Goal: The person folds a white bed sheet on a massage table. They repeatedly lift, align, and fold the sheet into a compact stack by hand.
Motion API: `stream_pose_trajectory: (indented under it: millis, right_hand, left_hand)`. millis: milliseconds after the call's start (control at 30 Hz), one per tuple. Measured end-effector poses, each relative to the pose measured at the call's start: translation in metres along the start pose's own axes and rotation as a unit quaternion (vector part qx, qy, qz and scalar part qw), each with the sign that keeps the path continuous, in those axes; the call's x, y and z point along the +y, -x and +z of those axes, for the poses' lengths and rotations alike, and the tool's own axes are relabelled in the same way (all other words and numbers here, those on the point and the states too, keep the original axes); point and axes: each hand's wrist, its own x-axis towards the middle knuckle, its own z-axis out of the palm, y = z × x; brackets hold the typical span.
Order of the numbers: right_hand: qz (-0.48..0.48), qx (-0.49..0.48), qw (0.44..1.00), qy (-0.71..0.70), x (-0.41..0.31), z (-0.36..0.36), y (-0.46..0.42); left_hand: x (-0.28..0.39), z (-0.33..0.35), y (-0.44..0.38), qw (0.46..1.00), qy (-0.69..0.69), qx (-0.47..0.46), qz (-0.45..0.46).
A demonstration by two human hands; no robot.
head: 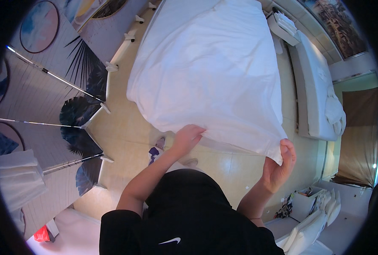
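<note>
A large white sheet or duvet cover (208, 76) lies spread with soft wrinkles over a bed before me. My left hand (189, 138) pinches its near hem, left of the middle. At the near right corner, the fabric is held between the thumb and fingers of my right hand (279, 164). Between the two hands the hem is lifted off and hangs over the tiled floor. What lies under the cloth is hidden.
A folding screen (80, 108) with printed leaves stands on the left, its feet on the floor (122, 127). Along the right are a white-covered bed or couch (316, 95), a white nightstand (283, 27) and a brown curtain (357, 137). White cushions (306, 229) sit at lower right.
</note>
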Motion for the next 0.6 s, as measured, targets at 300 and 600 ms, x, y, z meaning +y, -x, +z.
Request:
stream_pose_trajectory:
  millis: [300,600]
  right_hand:
    - [-0.003,0.032,0.999,-0.022,-0.003,-0.008,0.009]
    - [-0.003,0.051,0.998,-0.039,-0.003,-0.008,0.018]
  left_hand:
    - [-0.007,-0.025,0.010,0.977,0.096,-0.170,-0.091]
    - [0.001,-0.043,0.006,0.965,0.060,0.005,-0.255]
